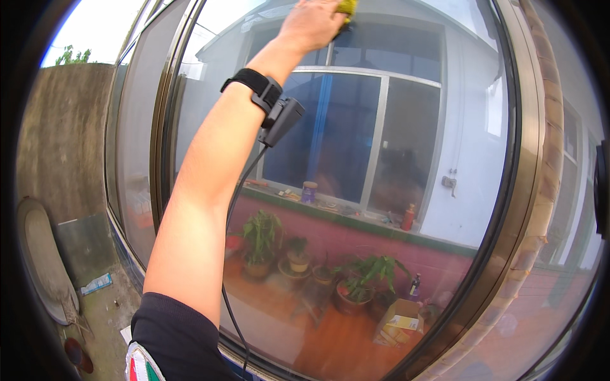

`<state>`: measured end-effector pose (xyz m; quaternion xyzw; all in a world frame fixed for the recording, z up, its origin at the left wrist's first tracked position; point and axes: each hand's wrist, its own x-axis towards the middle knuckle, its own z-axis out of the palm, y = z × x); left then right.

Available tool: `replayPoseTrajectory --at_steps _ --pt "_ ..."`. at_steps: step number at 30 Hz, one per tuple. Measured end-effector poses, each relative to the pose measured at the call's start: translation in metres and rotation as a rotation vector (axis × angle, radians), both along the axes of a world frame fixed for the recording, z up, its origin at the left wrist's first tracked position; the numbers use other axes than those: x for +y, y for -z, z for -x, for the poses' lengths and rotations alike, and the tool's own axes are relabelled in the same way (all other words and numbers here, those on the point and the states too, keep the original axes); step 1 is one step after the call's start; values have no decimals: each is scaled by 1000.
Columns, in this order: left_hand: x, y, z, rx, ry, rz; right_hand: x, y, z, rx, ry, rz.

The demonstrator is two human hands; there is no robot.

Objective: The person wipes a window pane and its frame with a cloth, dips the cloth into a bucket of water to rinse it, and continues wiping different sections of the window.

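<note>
My left hand [312, 24] is raised to the top of the view, against or very near a large window pane [286, 143]. Its fingers are bent around a yellow textured cloth or sponge [348, 6], cut off by the upper edge of the picture. A black strap [250, 82] circles my left wrist and bears a small dark device [284, 122], from which a black cable [230, 209] hangs down along the arm. My right hand is out of view.
The metal window frame [530, 143] curves down the right, with brownish tape [553, 143] beside it. Potted plants [261, 233] and a cardboard box [398, 321] show through or in the glass. At lower left are a concrete wall [62, 143] and a long basin-like object [45, 266].
</note>
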<state>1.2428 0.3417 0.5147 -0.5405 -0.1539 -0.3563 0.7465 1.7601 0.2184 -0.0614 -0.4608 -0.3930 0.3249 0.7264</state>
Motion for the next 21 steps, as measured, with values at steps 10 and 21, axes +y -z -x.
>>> replayPoseTrajectory --at_steps 10,21 --pt "-10 2 128 -1125 -180 260 2 0 -4 39 43 -3" --pt "-14 19 -45 -377 215 269 16 -6 2 48 13 -14"
